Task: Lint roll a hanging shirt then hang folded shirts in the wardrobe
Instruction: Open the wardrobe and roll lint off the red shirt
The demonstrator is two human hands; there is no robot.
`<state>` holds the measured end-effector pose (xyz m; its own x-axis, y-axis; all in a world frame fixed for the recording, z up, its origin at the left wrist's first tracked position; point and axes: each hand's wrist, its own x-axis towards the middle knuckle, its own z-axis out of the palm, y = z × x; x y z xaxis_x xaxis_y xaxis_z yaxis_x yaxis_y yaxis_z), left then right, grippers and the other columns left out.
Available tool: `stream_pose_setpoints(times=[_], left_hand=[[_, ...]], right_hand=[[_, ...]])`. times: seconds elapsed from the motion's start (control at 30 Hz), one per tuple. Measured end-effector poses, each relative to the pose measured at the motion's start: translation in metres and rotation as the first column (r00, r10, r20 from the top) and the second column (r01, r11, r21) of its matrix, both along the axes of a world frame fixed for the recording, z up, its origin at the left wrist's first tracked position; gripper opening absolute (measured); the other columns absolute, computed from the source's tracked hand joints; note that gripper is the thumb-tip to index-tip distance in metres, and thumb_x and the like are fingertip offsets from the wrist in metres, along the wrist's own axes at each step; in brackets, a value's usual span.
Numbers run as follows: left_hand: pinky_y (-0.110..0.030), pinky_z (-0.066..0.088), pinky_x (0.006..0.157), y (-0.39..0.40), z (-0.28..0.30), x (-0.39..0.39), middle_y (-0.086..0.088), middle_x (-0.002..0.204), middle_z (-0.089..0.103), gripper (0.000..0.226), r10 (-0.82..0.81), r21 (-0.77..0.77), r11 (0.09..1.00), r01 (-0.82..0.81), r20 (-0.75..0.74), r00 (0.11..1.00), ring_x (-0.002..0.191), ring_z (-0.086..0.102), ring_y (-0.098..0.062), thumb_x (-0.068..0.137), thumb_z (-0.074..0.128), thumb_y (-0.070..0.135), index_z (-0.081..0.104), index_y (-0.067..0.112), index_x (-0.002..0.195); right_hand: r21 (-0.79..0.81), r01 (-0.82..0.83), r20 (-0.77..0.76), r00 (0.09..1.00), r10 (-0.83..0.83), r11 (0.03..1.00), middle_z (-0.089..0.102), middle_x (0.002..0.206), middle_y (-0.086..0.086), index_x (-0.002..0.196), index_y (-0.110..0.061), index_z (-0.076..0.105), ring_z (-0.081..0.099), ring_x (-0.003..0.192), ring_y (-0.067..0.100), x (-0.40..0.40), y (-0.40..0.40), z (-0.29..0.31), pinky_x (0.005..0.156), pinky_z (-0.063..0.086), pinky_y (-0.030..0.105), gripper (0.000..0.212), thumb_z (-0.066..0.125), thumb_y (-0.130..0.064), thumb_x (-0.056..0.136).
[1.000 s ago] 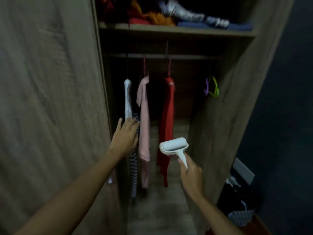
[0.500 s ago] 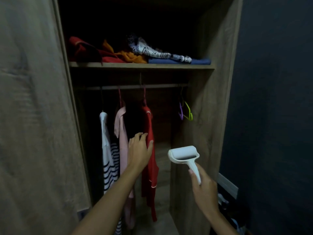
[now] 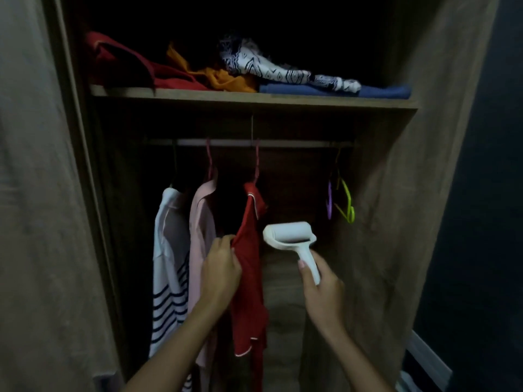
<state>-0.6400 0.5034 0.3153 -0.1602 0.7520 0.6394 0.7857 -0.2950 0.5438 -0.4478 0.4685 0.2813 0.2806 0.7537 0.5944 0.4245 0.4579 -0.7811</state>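
- The left hand [image 3: 220, 271] is gripping the left edge of the red shirt [image 3: 249, 278], fingers curled round a fold of the cloth at about chest height.
- The red shirt is hanging from the rail [image 3: 254, 143] near its middle — on a pink hanger whose hook alone is showing.
- The right hand [image 3: 322, 290] is holding the lint roller [image 3: 288, 236] by its white handle, fingers wrapped round it; the roller head is sitting just beside the shirt's right edge, and whether it is touching cannot be told.
- A pink shirt [image 3: 201, 236] and a white striped shirt [image 3: 169, 250] are hanging toward the rail's left end, crowding close against the red one.
- Two bare hangers [image 3: 341, 205], purple and green, are hanging at the rail's right end beside the wardrobe's [image 3: 396, 222] side wall.
- Between the red shirt and those hangers a gap is standing open — the roller is occupying its left part.
- Folded shirts [image 3: 334, 90] are lying on the shelf [image 3: 254, 99] above the rail, reaching to its front edge: red at the left end, orange mid-shelf, a patterned white one over blue toward the right end.
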Motion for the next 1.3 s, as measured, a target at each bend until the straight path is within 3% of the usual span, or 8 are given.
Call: stream_pose_setpoints(times=[0.3,0.43,0.5,0.77,0.9,1.03,1.17,1.3], left_hand=[[-0.041,0.048,0.086,0.001,-0.002,-0.02,-0.009,0.11,0.058,0.025,0.121,0.107,0.986,-0.13,0.083,0.989,0.099,0.056,-0.024,0.094,0.035,0.013,0.051,0.009,0.114],[-0.031,0.043,0.074,-0.001,0.001,-0.021,0.012,0.09,0.058,0.021,0.208,0.119,0.968,-0.223,0.125,0.97,0.088,0.06,-0.017,0.1,0.026,0.031,0.045,0.023,0.105],[-0.033,0.044,0.069,-0.002,0.002,-0.027,0.006,0.092,0.062,0.027,0.29,0.078,0.951,-0.298,0.106,0.951,0.087,0.064,-0.023,0.101,0.033,0.039,0.046,0.019,0.114],[-0.045,0.05,0.066,-0.02,0.0,-0.056,-0.016,0.086,0.067,0.041,0.442,-0.03,0.895,-0.445,-0.077,0.894,0.08,0.064,-0.042,0.095,0.037,0.053,0.049,0.015,0.091],[-0.046,0.05,0.064,-0.025,0.003,-0.06,-0.015,0.083,0.067,0.047,0.475,0.001,0.876,-0.482,-0.179,0.862,0.076,0.064,-0.042,0.095,0.028,0.056,0.047,0.013,0.092],[-0.046,0.05,0.062,-0.03,0.005,-0.061,-0.016,0.084,0.065,0.057,0.445,0.03,0.893,-0.449,-0.206,0.871,0.074,0.063,-0.041,0.09,0.017,0.061,0.047,0.013,0.094],[-0.04,0.044,0.056,-0.031,0.006,-0.065,-0.016,0.084,0.065,0.045,0.385,0.042,0.921,-0.386,-0.238,0.892,0.079,0.062,-0.041,0.094,0.036,0.055,0.05,0.012,0.095],[-0.035,0.042,0.056,-0.031,0.005,-0.069,-0.006,0.074,0.055,0.044,0.309,-0.035,0.941,-0.337,-0.32,0.896,0.073,0.061,-0.03,0.09,0.05,0.054,0.048,0.012,0.081]], right_hand=[[0.035,-0.241,0.016,0.971,0.24,0.97,0.066,0.084,-0.026,0.117,-0.036,0.062,0.063,0.076,-0.004,-0.034,0.068,0.016,0.061,0.043,0.007,0.024,0.054,-0.027,0.096],[0.025,-0.326,-0.055,0.943,0.327,0.945,0.069,0.083,-0.018,0.12,-0.038,0.059,0.068,0.077,0.0,-0.048,0.086,0.01,0.069,0.056,0.031,0.025,0.052,-0.032,0.096],[0.026,-0.36,-0.084,0.929,0.361,0.933,0.07,0.085,-0.019,0.122,-0.038,0.058,0.069,0.074,-0.001,-0.055,0.093,0.002,0.068,0.058,0.033,0.026,0.052,-0.032,0.097],[-0.09,-0.482,-0.054,0.876,0.479,0.871,0.071,0.078,0.001,0.127,-0.021,0.062,0.067,0.059,0.003,-0.077,0.094,-0.067,0.051,0.047,0.009,0.032,0.055,-0.02,0.096],[-0.196,-0.501,-0.003,0.86,0.51,0.843,0.072,0.087,-0.002,0.126,-0.02,0.063,0.068,0.065,0.007,-0.081,0.084,-0.096,0.052,0.043,0.004,0.032,0.056,-0.015,0.095],[-0.218,-0.449,-0.004,0.888,0.459,0.867,0.072,0.087,-0.005,0.124,-0.02,0.063,0.068,0.064,0.012,-0.082,0.078,-0.101,0.057,0.051,0.016,0.031,0.058,-0.016,0.094],[-0.157,-0.393,-0.062,0.92,0.388,0.906,0.074,0.091,-0.002,0.127,-0.024,0.061,0.07,0.066,0.015,-0.078,0.089,-0.081,0.066,0.055,0.027,0.034,0.059,-0.023,0.093],[-0.127,-0.353,-0.014,0.935,0.354,0.927,0.07,0.082,-0.011,0.126,-0.033,0.056,0.067,0.06,0.005,-0.074,0.097,-0.084,0.061,0.052,0.018,0.033,0.054,-0.031,0.094]])
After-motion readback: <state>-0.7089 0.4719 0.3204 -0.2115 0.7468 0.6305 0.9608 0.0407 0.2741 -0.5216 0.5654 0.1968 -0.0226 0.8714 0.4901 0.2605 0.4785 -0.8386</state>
